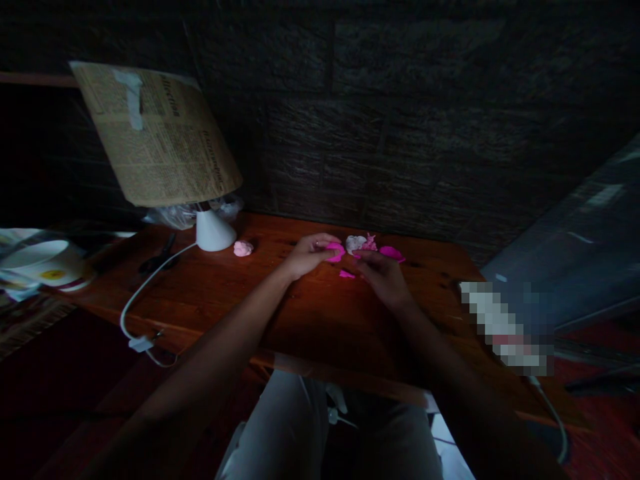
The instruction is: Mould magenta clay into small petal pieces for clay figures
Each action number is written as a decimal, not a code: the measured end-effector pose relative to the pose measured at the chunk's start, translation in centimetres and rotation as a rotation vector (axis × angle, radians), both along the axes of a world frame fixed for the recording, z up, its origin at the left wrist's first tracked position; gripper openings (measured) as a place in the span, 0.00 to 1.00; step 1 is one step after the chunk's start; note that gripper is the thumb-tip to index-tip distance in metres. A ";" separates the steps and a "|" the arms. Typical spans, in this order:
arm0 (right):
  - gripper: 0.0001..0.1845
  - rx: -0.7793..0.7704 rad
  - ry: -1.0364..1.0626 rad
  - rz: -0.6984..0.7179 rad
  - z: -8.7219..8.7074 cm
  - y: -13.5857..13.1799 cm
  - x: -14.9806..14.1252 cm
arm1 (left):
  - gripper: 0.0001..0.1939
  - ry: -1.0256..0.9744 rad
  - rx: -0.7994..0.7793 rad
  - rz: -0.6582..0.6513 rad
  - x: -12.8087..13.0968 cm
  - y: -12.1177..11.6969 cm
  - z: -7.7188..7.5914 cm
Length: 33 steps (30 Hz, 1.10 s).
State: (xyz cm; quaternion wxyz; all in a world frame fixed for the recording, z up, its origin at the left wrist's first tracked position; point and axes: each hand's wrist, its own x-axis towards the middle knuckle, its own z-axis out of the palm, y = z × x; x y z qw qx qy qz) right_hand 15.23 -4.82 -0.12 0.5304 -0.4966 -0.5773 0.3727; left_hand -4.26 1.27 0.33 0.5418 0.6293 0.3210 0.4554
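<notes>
Above the wooden table, my left hand (313, 255) is closed, thumb and fingers pinching a bright pink piece of modelling clay (335, 252). My right hand (381, 272) is a short way to its right, its fingers drawn together at a small bit of the same pink clay (356, 255); much of that bit is hidden. Just behind the right fingers lie a whitish lump (355, 243) and a crumpled pink lump (371, 241). A flat bright pink piece (393, 253) rests right of them. Between the hands, a small pink scrap (347, 274) lies on the wood.
A lamp (215, 230) with a newspaper-covered shade stands at the table's left, its white cord (131, 293) hanging over the front edge. Near it are a pale pink lump (243, 248), dark scissors (159, 257) and a white bowl (43, 263). A brick wall (325, 133) stands behind.
</notes>
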 end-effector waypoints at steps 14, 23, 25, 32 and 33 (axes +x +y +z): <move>0.14 0.107 -0.139 0.019 -0.5 0.1 0.0 | 0.19 -0.032 0.062 -0.148 0.5 -0.5 -0.2; 0.14 0.088 -0.170 0.051 -0.1 -0.2 0.1 | 0.18 -0.022 0.087 -0.203 0.5 -0.5 -0.5; 0.15 0.081 -0.152 0.064 0.0 -0.2 0.1 | 0.18 -0.014 0.103 -0.194 0.6 -0.4 -0.6; 0.08 0.068 -0.186 -0.023 -0.1 0.0 0.0 | 0.16 0.031 0.113 -0.164 0.7 -0.9 -0.3; 0.07 0.061 -0.185 -0.042 -0.1 0.0 -0.1 | 0.16 0.028 0.107 -0.162 0.8 -0.9 -0.2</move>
